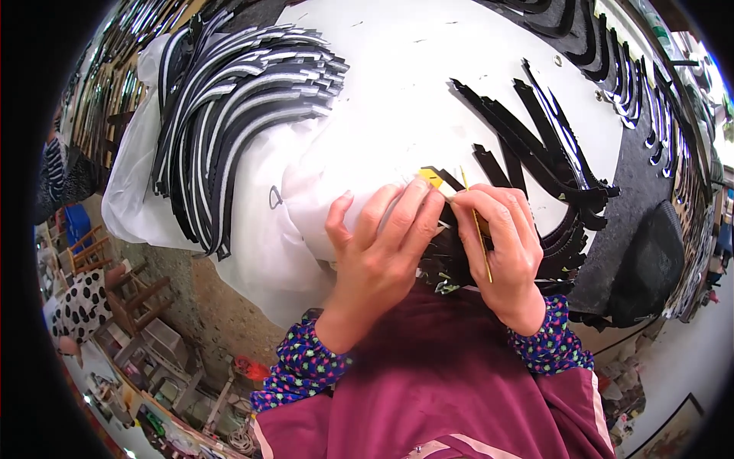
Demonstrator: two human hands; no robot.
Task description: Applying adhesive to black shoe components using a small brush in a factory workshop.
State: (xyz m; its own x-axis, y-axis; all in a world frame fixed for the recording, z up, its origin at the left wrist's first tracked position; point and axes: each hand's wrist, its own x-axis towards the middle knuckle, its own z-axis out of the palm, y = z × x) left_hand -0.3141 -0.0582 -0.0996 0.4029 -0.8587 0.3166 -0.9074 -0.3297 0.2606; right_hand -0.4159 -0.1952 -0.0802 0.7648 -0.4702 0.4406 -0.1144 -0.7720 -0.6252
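Near the front edge of the white table top [397, 69], my two hands meet. My left hand [382, 249] is closed, its fingertips pressed on a small yellow piece [430, 177] at the end of a black strip [453, 180]. My right hand [501, 245] pinches close beside it and holds a thin yellow stick [487, 264] that slants between its fingers. Something small and white shows at the right fingertips; I cannot make out what. Under and beside my right hand lie several black curved strips [535, 157], partly hidden by it.
On the left rests a big bundle of black strips with white stripes [229, 115], over white sheeting [134, 191]. More dark curved pieces [604, 53] line the grey surface at far right. A black mesh-like bundle [650, 260] sits right. Wooden stools [141, 294] stand on the floor left.
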